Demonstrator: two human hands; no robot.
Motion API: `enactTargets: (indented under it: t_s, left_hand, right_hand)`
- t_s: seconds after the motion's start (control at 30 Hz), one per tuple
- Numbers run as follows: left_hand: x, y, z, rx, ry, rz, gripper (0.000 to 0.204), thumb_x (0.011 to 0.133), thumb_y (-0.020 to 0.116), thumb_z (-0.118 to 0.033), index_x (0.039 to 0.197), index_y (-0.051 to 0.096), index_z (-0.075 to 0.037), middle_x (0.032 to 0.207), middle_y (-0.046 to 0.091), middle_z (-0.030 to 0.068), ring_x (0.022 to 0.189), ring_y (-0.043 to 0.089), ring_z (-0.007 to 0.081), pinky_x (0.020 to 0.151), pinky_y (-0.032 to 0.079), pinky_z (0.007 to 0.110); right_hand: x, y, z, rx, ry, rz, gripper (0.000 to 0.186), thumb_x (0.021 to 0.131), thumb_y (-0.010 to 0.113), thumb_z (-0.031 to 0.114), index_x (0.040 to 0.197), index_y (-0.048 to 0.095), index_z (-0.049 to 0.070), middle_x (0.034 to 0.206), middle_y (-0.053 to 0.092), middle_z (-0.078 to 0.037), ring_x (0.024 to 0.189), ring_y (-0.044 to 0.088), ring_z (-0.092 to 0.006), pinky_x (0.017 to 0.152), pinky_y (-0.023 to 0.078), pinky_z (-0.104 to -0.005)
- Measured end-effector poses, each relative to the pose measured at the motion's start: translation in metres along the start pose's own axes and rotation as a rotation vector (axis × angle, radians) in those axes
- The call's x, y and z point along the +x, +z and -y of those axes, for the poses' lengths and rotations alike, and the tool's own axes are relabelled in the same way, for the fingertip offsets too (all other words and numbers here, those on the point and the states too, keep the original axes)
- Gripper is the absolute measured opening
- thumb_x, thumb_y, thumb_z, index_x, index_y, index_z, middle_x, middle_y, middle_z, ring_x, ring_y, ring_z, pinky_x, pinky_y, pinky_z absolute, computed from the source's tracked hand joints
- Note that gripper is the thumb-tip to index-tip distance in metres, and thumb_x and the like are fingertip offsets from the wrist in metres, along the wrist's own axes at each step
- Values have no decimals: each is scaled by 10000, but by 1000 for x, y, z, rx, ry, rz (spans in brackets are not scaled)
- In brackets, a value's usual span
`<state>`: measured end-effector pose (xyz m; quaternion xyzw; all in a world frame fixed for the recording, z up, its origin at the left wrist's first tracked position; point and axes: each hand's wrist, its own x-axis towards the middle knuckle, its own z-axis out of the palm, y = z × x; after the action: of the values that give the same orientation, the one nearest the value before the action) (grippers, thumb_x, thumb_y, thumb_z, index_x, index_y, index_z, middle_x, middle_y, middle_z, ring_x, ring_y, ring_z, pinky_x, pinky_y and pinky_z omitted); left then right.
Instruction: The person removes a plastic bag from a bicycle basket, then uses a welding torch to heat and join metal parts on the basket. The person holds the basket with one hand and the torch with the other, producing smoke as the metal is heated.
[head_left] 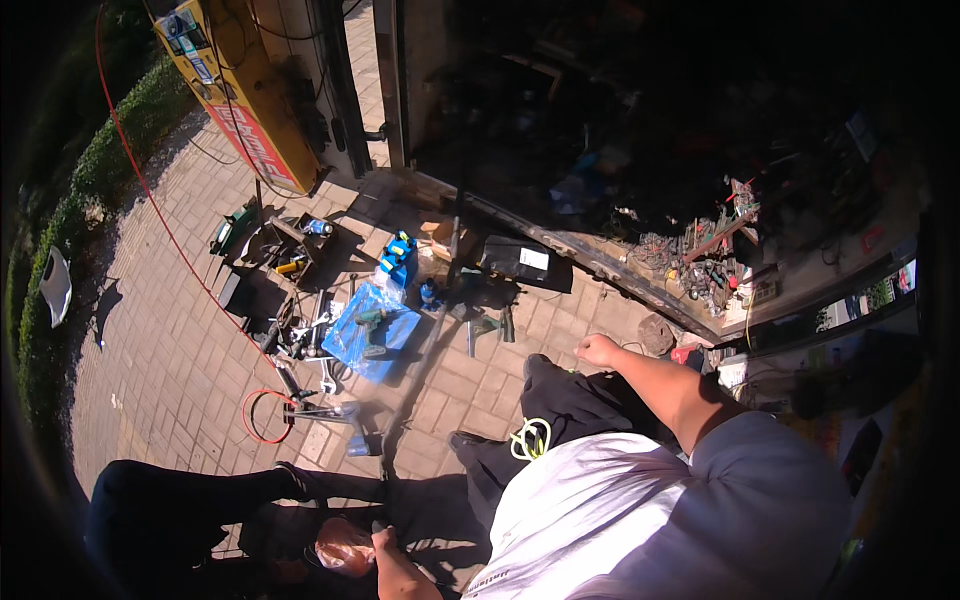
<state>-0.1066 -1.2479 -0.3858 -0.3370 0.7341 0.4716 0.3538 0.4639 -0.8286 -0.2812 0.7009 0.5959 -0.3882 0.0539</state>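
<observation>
My right hand [598, 350] hangs over the paving beside my dark trousers, its fingers curled; whether anything is inside them is hidden. My left hand [383, 540], at the bottom, is closed on something dark that I cannot make out, against a crumpled pinkish-orange bag or bundle [340, 550]. A yellow-green looped cord [530, 437] lies at my waist. Ahead on the ground are a blue case [355, 350] with a green power tool [370, 320] on it, several wrenches [327, 375] and a red hose [265, 437]. Another green tool [497, 325] lies nearer my right hand.
Another person's dark-clad leg [190, 500] reaches in at lower left. Tool boxes [290, 250], blue containers [398, 255] and a black case [515, 262] sit on the paving [160, 370]. A yellow cabinet [250, 120] stands beside a dark doorway with a cluttered sill [690, 265].
</observation>
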Motion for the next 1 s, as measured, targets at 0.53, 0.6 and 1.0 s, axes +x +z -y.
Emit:
enactTargets:
  t_s: [0.53, 0.6, 1.0]
  left_hand:
    - [-130, 261, 75, 359, 45, 53, 211, 948, 551, -165, 867, 640, 8, 767, 600, 31, 719, 580, 177, 643, 481, 341]
    - [-164, 344, 71, 686, 117, 186, 213, 933, 589, -158, 963, 660, 40, 798, 656, 61, 734, 621, 184, 678, 501, 326]
    - [-126, 988, -79, 1011, 1034, 762, 319, 990, 560, -255, 1099, 662, 26, 949, 699, 164, 911, 662, 187, 820, 504, 317]
  right_hand:
    - [353, -70, 46, 220, -161, 245, 337, 871, 711, 262, 1049, 698, -24, 997, 724, -158, 941, 693, -252, 863, 531, -357]
    - [427, -74, 56, 287, -141, 248, 325, 870, 707, 268, 1030, 705, -14, 979, 725, -160, 936, 694, -258, 859, 530, -362]
    - [742, -106, 103, -240, -525, -428, 208, 882, 631, 186, 1052, 671, 72, 1185, 596, -176, 1093, 581, -370, 926, 477, -472]
